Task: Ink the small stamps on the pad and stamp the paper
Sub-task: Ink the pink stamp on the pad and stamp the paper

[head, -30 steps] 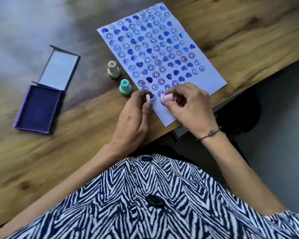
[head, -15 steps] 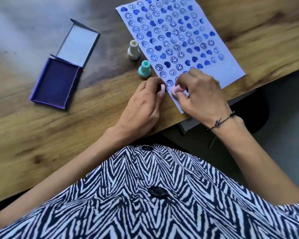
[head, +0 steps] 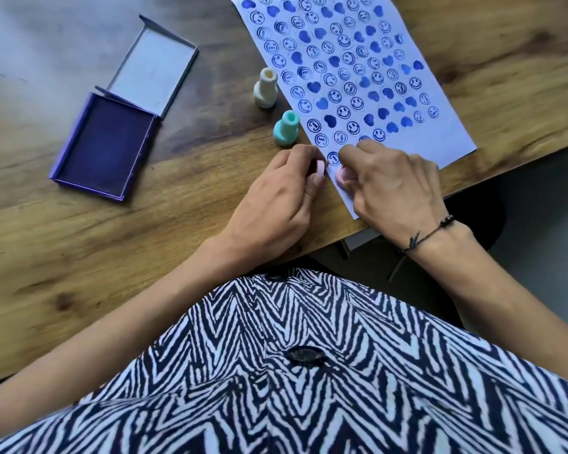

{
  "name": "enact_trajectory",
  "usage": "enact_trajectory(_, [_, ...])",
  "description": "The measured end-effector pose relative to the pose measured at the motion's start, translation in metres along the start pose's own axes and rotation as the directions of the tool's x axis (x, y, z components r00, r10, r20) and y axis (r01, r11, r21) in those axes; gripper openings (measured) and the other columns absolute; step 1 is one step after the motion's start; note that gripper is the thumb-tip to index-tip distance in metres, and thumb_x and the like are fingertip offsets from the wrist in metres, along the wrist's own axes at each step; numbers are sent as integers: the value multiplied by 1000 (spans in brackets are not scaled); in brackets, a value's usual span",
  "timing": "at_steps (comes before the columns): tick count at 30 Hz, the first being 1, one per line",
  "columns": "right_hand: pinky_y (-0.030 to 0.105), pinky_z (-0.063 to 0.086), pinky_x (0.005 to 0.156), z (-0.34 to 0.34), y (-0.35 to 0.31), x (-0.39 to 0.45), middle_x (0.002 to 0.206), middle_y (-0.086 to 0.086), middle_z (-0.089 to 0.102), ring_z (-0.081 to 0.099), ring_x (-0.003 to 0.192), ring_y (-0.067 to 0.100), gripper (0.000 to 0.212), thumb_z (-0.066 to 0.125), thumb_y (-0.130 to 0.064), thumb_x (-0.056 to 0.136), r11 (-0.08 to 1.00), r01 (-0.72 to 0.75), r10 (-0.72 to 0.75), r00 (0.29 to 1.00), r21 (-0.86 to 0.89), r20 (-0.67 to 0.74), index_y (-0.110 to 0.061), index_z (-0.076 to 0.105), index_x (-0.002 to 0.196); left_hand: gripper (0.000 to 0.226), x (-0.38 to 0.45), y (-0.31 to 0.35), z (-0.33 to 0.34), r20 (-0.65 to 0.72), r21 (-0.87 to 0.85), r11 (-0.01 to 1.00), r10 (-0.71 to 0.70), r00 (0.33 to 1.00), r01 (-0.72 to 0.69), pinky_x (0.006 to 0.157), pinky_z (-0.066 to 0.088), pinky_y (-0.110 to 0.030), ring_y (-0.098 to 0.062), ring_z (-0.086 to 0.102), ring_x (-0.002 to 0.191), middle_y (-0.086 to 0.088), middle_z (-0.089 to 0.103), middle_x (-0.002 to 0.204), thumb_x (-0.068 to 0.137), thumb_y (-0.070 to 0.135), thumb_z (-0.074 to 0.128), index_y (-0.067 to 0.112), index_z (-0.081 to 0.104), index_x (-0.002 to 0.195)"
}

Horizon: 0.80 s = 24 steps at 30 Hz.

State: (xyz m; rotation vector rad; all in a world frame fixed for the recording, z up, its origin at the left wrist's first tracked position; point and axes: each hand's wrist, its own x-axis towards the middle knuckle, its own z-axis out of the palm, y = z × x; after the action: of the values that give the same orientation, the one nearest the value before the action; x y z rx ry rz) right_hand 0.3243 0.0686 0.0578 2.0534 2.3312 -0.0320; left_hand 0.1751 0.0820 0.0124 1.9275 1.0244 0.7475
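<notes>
While the camera has drifted a bit over the last second, nothing on the worktop (head: 79,257) has actually moved. The sheet of paper (head: 446,139) is covered in the same blue smileys and hearts, with only its near strip bare. The ink pad (head: 105,145) sits well off to the left with its lid flipped open.

The only real change is in the hands. The left hand (head: 276,198) and right hand (head: 394,188) were a little further apart a second ago. Now they've closed in over the near corner of the paper and are almost touching.

The cream stamp (head: 265,88) and teal stamp (head: 286,127) stand upright just off the paper's left edge, same as before.

The right hand's fingers are curled around the pink stamp (head: 341,175), holding it on its side just above the paper. The left hand pinches what looks like the pink cap (head: 321,167) between thumb and fingertips, right beside the stamp's end but not on it yet.

My guess is the cap's going back on, so the pink one is done. It could also have only just come off, though. All that's left is to line the two pieces up and push.
</notes>
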Motion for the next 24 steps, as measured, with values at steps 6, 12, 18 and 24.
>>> enact_trajectory(6, [33, 32, 55, 1, 2, 0, 86, 9, 57, 58, 69, 38, 12, 43, -25, 92, 999, 40, -40, 999, 31, 8, -15, 48, 89, 27, 0, 0, 3, -3, 12, 1000, -5, 1000, 5, 91, 32, -20, -16, 45, 109, -11, 60, 114, 94, 26, 33, 8, 44, 112])
enact_trajectory(12, [32, 31, 58, -1, 3, 2, 89, 8, 62, 58, 75, 36, 5, 47, -20, 89, 998, 24, -26, 999, 58, 40, -16, 48, 90, 30, 0, 1, 3, -13, 50, 999, 17, 1000, -16, 93, 30, -18, -17, 45, 110, -13, 59, 114, 93, 25, 34, 5, 45, 113])
enact_trajectory(18, [30, 50, 59, -20, 30, 4, 78, -3, 68, 61, 57, 18, 8, 64, -12, 77, 810, -193, 208, 978, 554, 36, -14, 57, 81, 30, 0, 2, 2, -14, 59, 998, 37, 999, -36, 93, 30, -20, -20, 46, 110, -13, 60, 114, 93, 26, 33, 5, 44, 113])
enact_trajectory(24, [41, 60, 59, -26, 43, -4, 63, -9, 59, 52, 34, 7, 14, 70, -19, 79, 592, -262, 322, 944, 762, 75, -11, 59, 79, 30, -1, 0, 0, -41, 21, 999, 45, 998, -44, 89, 30, -12, -19, 48, 108, -12, 60, 114, 92, 24, 36, 6, 45, 114])
